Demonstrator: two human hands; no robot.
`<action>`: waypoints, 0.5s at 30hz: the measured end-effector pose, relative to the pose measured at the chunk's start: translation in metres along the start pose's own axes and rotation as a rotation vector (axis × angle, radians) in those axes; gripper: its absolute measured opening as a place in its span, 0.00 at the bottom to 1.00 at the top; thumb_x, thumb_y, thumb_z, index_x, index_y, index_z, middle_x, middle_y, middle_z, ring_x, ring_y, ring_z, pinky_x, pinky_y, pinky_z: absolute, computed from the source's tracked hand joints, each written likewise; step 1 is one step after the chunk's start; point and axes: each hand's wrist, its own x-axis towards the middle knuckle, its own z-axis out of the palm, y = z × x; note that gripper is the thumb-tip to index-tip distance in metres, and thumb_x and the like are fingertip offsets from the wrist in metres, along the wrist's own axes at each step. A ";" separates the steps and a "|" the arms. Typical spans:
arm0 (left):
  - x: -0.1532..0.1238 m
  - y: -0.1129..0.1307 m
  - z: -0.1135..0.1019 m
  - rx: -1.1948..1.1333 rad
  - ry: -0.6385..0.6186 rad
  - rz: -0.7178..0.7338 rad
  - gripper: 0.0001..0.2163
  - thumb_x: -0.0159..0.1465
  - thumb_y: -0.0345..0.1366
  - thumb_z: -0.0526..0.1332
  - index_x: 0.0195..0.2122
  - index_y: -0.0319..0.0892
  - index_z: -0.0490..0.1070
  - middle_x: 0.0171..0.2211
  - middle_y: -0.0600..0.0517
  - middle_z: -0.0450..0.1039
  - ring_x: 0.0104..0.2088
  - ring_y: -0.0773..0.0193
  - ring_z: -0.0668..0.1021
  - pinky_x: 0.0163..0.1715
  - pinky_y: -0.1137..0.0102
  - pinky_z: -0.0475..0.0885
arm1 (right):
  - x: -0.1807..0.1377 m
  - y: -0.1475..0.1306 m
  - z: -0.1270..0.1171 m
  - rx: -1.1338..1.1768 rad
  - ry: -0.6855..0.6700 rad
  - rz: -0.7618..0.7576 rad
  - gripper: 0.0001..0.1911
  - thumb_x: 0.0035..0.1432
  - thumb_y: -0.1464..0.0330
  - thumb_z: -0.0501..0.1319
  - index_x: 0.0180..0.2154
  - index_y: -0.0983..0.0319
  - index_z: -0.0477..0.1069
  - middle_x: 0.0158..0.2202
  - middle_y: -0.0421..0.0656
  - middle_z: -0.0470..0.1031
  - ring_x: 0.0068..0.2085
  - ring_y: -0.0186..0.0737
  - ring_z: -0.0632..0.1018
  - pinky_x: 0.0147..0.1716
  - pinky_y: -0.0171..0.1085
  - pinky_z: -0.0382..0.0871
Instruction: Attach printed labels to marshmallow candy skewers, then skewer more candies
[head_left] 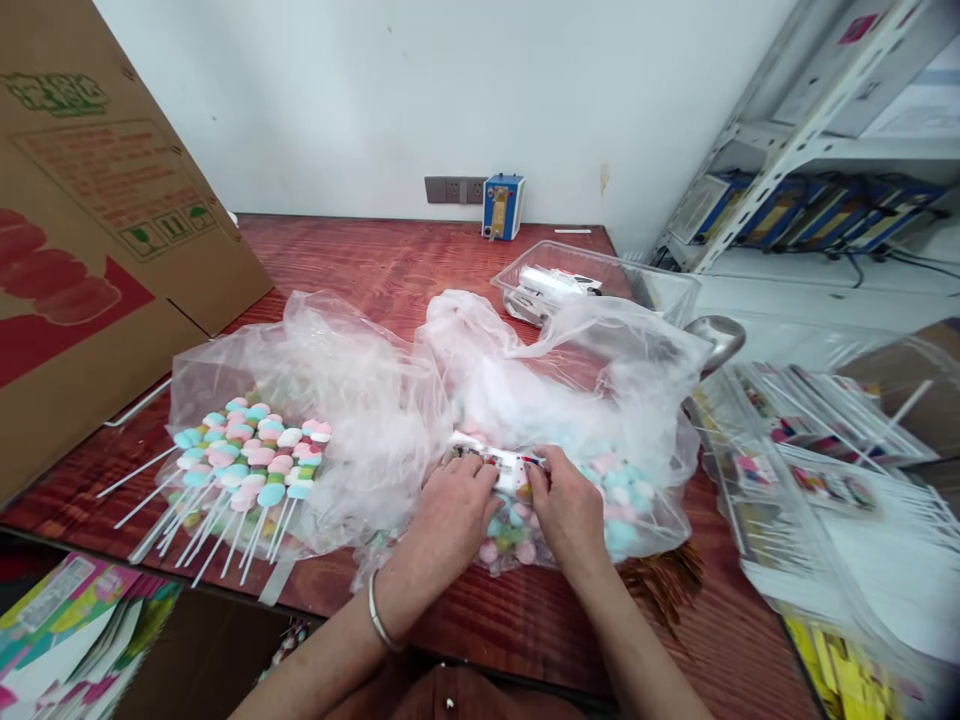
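Between my two hands is a small white printed packet (513, 472) with coloured marks; its exact kind is not clear. My left hand (459, 500), a bangle at its wrist, has its fingers closed on the packet's left part. On its right end, the thumb and fingers of my right hand (571, 500) pinch the edge. Under and around the hands lies a clear plastic bag (637, 450) of pastel marshmallows (619, 495). To the left, marshmallow sticks (251, 455) in pink, blue and green lie in rows on another clear bag (367, 400), their white sticks towards me.
A large cardboard box (135, 180) stands at the left. Behind the bags sits a clear tray (637, 275) with tools, near a metal scoop (716, 340). At right, a plastic bin (817, 580) holds white sticks and printed packets. Gold twist ties (664, 585) lie near the table's front.
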 end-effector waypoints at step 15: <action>-0.003 0.040 0.025 -2.377 -0.272 -0.385 0.18 0.56 0.45 0.71 0.43 0.38 0.77 0.44 0.43 0.77 0.44 0.58 0.78 0.47 0.63 0.73 | 0.009 -0.012 -0.055 0.296 0.198 -0.286 0.08 0.67 0.69 0.56 0.35 0.60 0.71 0.28 0.38 0.76 0.29 0.35 0.75 0.32 0.33 0.67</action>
